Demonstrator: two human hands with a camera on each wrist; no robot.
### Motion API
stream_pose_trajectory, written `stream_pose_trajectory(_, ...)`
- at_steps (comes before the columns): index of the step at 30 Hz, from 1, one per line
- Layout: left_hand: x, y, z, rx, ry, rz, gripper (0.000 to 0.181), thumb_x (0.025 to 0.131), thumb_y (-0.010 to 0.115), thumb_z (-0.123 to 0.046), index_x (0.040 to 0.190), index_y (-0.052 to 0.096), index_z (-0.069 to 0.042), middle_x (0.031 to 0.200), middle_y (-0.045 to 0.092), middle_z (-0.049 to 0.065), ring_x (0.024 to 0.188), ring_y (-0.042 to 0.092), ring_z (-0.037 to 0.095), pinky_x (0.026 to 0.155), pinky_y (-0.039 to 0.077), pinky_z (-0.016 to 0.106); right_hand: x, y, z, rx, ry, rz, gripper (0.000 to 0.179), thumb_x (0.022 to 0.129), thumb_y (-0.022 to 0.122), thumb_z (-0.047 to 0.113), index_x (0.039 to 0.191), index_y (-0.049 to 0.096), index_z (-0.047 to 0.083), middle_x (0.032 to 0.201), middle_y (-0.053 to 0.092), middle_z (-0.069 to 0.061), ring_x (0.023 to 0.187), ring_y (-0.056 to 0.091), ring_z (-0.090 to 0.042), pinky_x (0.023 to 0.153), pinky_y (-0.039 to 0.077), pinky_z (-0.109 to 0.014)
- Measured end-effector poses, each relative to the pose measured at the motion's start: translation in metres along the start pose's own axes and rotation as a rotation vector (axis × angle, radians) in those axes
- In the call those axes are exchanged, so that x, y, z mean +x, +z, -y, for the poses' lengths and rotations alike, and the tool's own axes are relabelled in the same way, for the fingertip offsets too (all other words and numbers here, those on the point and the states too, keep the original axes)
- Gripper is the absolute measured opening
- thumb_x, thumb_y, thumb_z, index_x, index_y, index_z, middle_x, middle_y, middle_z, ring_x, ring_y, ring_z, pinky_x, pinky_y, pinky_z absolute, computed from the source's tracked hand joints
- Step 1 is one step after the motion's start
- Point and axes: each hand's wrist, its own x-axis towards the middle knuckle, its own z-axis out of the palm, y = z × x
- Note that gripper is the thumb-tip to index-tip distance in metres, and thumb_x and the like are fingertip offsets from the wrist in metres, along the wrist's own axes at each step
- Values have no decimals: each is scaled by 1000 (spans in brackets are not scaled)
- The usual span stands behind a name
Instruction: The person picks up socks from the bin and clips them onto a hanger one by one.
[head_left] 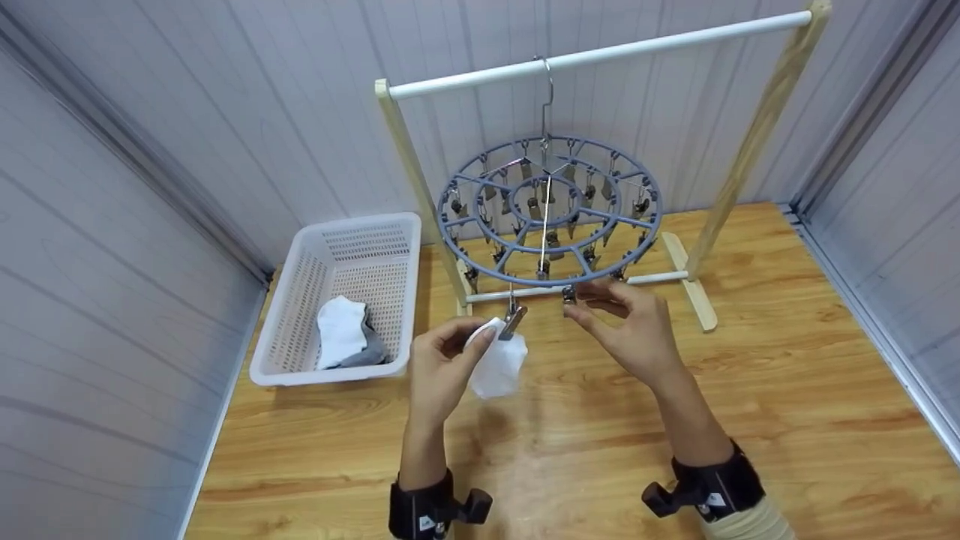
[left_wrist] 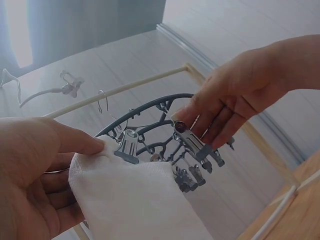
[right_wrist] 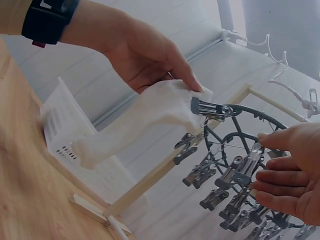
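A white sock point(head_left: 499, 373) hangs by its cuff from a metal clip point(head_left: 513, 321) at the near rim of a round grey clip hanger point(head_left: 555, 283). My left hand point(head_left: 441, 367) pinches the sock's cuff beside that clip, thumb on top. In the left wrist view the clip's jaws lie over the cuff edge point(left_wrist: 127, 162). Slightly to the right, my right hand point(head_left: 637, 334) pinches another metal clip point(head_left: 568, 298) between thumb and fingers. Nothing shows in this second clip point(right_wrist: 248, 164) in the right wrist view.
The hanger hooks over the white bar point(head_left: 600, 55) of a wooden-legged stand point(head_left: 765, 135). More clips dangle under its rings. A white basket point(head_left: 266, 352) on the left holds a white sock point(head_left: 341, 330) and grey fabric point(head_left: 367, 352). Panel walls enclose the wooden floor point(head_left: 585, 465).
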Motion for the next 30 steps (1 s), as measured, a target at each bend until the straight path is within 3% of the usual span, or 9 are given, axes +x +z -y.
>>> stream_pose_trajectory(8,0,-2,-2,13,9,7,10,94,80,-3,103,80,1,94,79,8,78,69,15,67,55,22,1,11,-4,42,82,4,33,92,85,17,120,77,0,116,76,-10,109,74,-25,98,58,-30)
stream_pose_trajectory(16,-1,-2,-3,20,2,5,11,93,81,-3,103,80,1,94,79,10,79,69,14,69,56,23,-1,13,-5,56,45,-23,22,93,83,12,113,79,6,111,79,-5,104,75,-19,94,59,-30)
stream_pose_trajectory(23,0,-2,-1,19,-5,16,11,93,80,-3,103,80,2,94,79,11,79,69,14,70,55,23,-1,13,-5,126,35,-7,24,91,83,5,113,76,-3,111,77,-18,100,76,-17,89,61,-32)
stream_pose_trajectory(30,4,-5,8,113,-46,21,12,94,81,-9,105,81,-3,94,79,6,79,71,17,71,58,25,-1,12,-3,141,15,5,23,90,82,1,113,78,-1,108,79,-16,99,77,-16,88,61,-32)
